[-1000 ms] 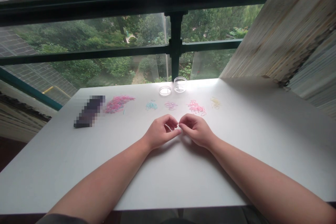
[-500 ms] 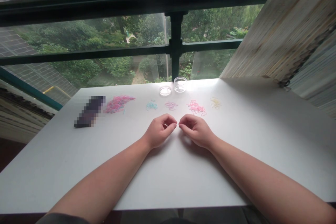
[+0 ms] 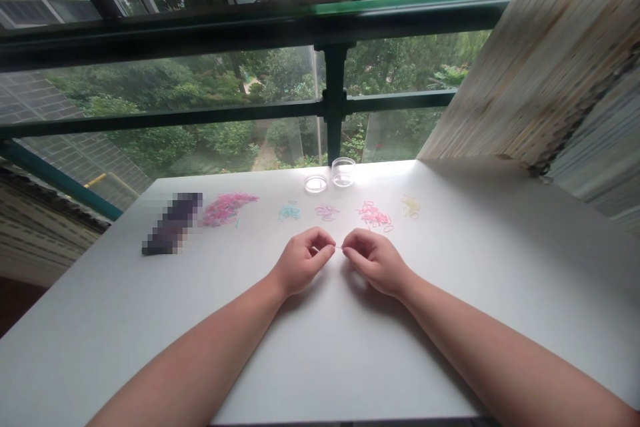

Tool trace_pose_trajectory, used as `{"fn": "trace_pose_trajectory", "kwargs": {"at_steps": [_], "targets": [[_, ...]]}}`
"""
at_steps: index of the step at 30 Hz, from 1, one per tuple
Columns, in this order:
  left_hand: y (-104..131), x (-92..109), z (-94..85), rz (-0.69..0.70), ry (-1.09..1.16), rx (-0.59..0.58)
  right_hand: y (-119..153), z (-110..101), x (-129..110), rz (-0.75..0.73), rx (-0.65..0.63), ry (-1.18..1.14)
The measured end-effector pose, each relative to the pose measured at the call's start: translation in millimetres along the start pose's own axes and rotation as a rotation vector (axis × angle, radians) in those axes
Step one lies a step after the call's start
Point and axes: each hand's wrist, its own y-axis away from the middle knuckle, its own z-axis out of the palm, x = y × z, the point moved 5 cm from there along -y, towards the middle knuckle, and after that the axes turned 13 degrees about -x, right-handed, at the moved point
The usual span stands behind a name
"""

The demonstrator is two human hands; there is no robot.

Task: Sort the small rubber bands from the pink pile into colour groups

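My left hand (image 3: 305, 263) and my right hand (image 3: 377, 261) meet over the middle of the white table (image 3: 340, 353), each with thumb and forefinger pinched. A thin rubber band (image 3: 339, 247) spans the small gap between the two pinches, its ends hidden by the fingertips. Just beyond the hands lie small piles of loose rubber bands: blue (image 3: 289, 211), light purple (image 3: 327, 213), pink (image 3: 375, 215) and yellow (image 3: 411, 207). A larger mixed pile (image 3: 227, 209), mostly pink, spreads farther left.
A clear round container (image 3: 343, 173) and a shallow clear dish or lid (image 3: 315, 184) stand at the table's far edge. At left lies a dark pixelated object (image 3: 173, 223). Behind are a green window railing (image 3: 250, 30) and a striped curtain (image 3: 480, 80) at right.
The view has tilted up a little, so everything sits lower in the picture. Between my fingertips the gap looks slightly wider, with the band showing more.
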Motion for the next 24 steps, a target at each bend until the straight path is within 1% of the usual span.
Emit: {"fn": "trace_pose_trajectory", "kwargs": {"at_steps": [9,20,24], "targets": [[-1,-1,-10.6,0.004,-0.049,0.077,0,0,3,-0.004,0.013,-0.014],[-3,-3,-15.5,-0.006,-0.113,0.098,0,1,5,0.010,0.009,-0.032],[-3,-1,-12.7,0.010,-0.122,0.060,-1,0,11,0.040,0.041,-0.068]]}}
